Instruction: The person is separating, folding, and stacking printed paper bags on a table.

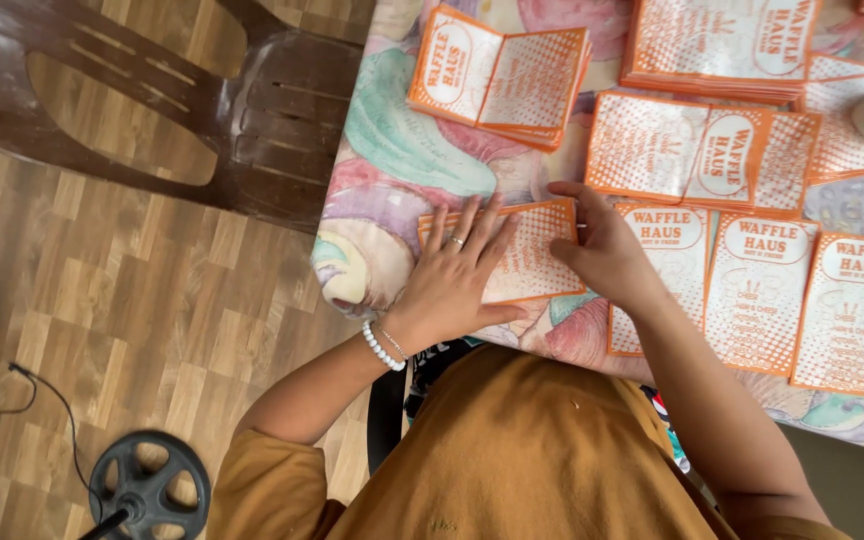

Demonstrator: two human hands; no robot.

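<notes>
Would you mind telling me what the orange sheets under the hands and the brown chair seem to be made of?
The orange sheet under the left hand and right hand looks like thin matte card or paper: flat, sharply creased. The brown chair looks like glossy moulded plastic, with slotted seat and sheen.

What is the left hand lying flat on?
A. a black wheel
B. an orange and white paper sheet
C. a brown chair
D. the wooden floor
B: the left hand lies spread, palm down, on the orange and white paper sheet at the table's edge, and the right hand touches its other side.
</notes>
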